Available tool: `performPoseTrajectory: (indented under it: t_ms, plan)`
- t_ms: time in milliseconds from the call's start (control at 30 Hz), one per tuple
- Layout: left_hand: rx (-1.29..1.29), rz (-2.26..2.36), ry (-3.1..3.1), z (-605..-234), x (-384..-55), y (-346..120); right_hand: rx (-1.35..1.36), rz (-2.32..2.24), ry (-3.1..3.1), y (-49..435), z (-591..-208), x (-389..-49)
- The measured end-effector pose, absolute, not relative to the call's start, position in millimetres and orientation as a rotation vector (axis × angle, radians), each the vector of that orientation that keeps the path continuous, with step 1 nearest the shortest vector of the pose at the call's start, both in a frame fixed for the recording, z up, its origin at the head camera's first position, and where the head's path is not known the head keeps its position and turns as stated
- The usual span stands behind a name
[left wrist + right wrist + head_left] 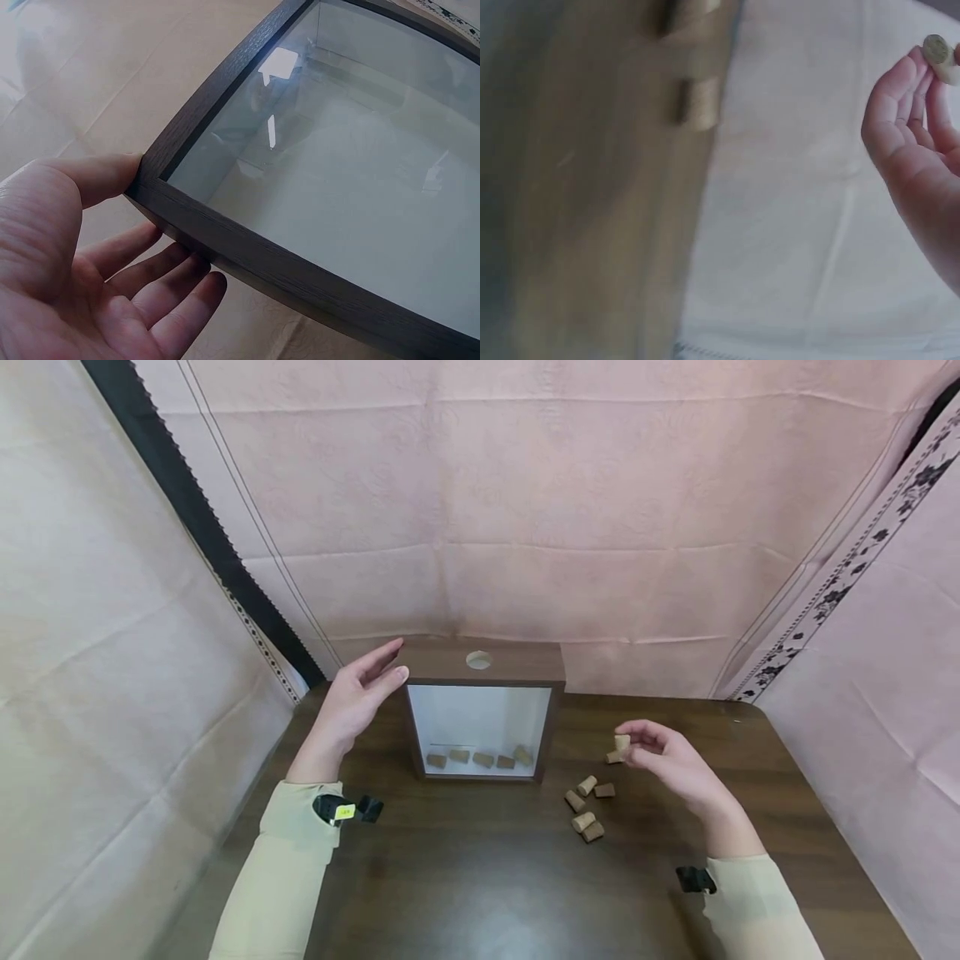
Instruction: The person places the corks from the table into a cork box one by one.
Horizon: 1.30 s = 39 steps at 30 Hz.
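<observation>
A dark wooden box [487, 670] with a clear front stands on the table, a round hole [478, 660] in its top. Several cork stoppers [483, 761] lie inside along its bottom. My left hand [358, 697] is at the box's upper left corner; in the left wrist view the thumb touches the frame [247, 251] and the loosely extended fingers reach along its edge. Right of the box, my right hand [671, 764] pinches one cork stopper [936, 51] between thumb and fingertips, above the table. Another cork [614, 757] lies just below that hand.
Several loose corks [587, 786] lie on the brown table [480, 877] between the box and my right hand. Pale cloth [555, 485] hangs behind the table, with more cloth at both sides. The right wrist view is blurred over the tabletop.
</observation>
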<state>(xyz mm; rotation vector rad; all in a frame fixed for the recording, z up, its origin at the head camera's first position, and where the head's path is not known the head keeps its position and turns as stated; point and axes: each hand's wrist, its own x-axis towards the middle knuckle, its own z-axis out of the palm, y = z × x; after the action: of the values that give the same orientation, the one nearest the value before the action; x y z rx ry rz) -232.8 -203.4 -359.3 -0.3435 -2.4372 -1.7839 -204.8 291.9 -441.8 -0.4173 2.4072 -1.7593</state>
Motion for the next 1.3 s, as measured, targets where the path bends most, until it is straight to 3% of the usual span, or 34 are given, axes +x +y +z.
performPoseTrajectory:
  t_ms: [433, 867, 1300]
  plan:
    - [-0.333, -1.79, -2.442, -360.6, -231.1, -204.2, -0.8, -1.915, 2.374, 219.4, -377.6, -189.9]
    - [-0.332, -1.761, -2.445, -359.2, -230.6, -205.6, -0.892, -2.029, 2.281, 165.3, -350.9, -187.0]
    - [-0.341, -1.774, -2.442, -357.4, -230.2, -201.7, -0.905, -2.186, 2.358, 111.0, -321.2, -216.6]
